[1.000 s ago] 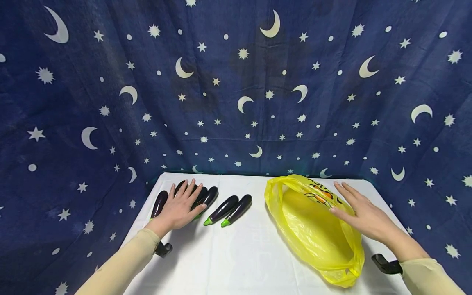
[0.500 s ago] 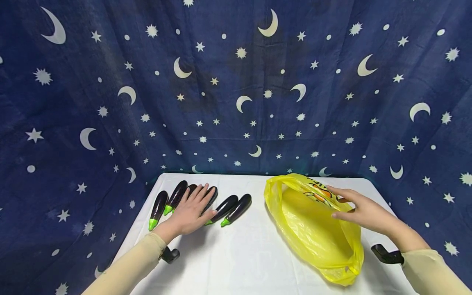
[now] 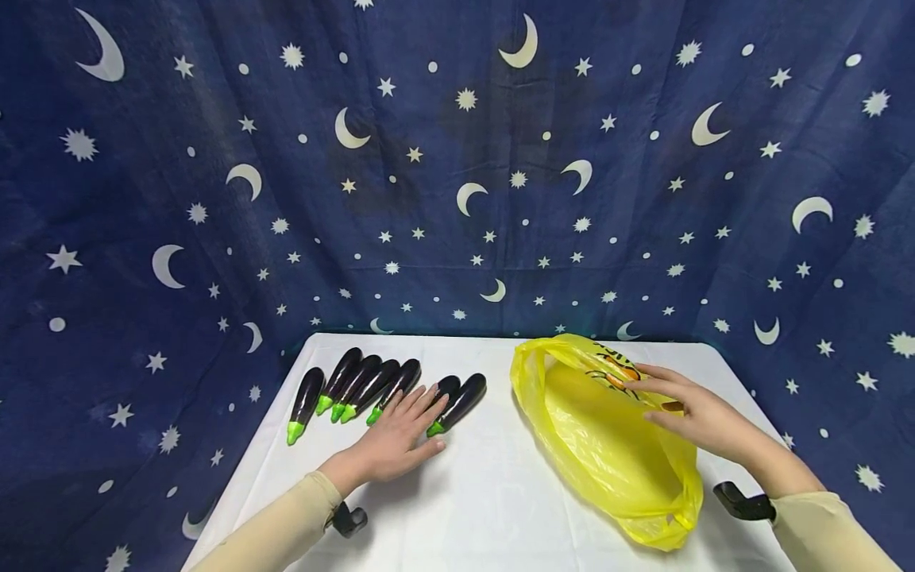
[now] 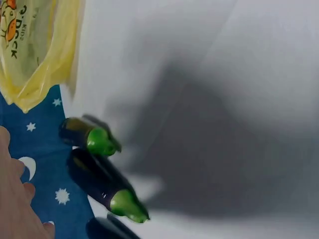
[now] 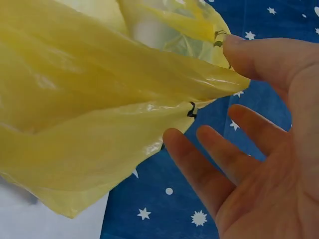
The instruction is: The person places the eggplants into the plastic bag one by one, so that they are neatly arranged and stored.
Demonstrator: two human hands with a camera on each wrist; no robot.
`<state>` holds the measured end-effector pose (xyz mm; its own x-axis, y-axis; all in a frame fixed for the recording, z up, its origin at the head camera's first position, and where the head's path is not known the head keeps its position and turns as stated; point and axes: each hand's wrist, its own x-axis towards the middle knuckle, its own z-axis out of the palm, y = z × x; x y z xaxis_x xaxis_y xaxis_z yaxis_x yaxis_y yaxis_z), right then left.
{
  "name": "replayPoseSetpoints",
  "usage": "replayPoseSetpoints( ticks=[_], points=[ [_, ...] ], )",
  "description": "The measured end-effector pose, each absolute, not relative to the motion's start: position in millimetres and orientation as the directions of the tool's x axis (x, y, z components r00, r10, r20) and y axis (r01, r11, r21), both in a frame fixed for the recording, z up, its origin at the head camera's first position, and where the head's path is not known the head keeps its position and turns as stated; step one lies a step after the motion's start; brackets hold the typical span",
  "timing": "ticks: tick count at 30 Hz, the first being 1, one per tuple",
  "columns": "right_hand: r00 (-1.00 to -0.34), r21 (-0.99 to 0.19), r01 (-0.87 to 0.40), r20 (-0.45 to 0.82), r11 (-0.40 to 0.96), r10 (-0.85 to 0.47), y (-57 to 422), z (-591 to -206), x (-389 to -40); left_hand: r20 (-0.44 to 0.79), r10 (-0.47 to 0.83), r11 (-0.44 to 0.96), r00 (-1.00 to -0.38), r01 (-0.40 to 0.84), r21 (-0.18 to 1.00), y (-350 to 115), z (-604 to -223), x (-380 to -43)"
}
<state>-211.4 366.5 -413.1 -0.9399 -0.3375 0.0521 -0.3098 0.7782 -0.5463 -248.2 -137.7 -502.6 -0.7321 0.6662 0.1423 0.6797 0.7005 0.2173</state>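
The curtain [image 3: 457,199] hung behind the desk [image 3: 486,492] and along both its sides. On the desk's left half I saw seven eggplants [image 3: 372,389] in a row: one at the far left, slightly apart, four close together beside it, then two more to the right. The left hand [image 3: 396,441] was in front, partly over that last pair. Well right of them all lay the bag [image 3: 608,445], with the right hand [image 3: 704,413] at its right edge.

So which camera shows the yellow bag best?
The head view: nearly the whole yellow bag shows, opening included, though the right hand covers some edge. The left wrist view catches one part; the right wrist's close-up is cropped.
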Motion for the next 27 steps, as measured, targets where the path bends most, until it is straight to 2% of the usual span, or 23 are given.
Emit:
replayPoseSetpoints(
  ticks=[10,18,22,27],
  points=[
    [-0.930,-0.508,-0.348,0.080,0.788,-0.359,363,-423,-210,0.126,0.689,0.683,-0.713,0.698,0.215,-129,-517,-246],
    [-0.940,-0.456,-0.331,0.080,0.826,-0.333,360,-427,-214,0.140,0.691,0.677,-0.709,0.703,0.220,-128,-518,-244],
    [-0.935,-0.447,-0.348,0.102,0.824,-0.340,361,-427,-216,0.134,0.684,0.678,-0.717,0.693,0.243,-126,-518,-244],
    [-0.945,-0.475,-0.307,0.050,0.825,-0.323,362,-424,-217,0.138,0.642,0.694,-0.754,0.648,0.315,-121,-516,-245]
  ],
)
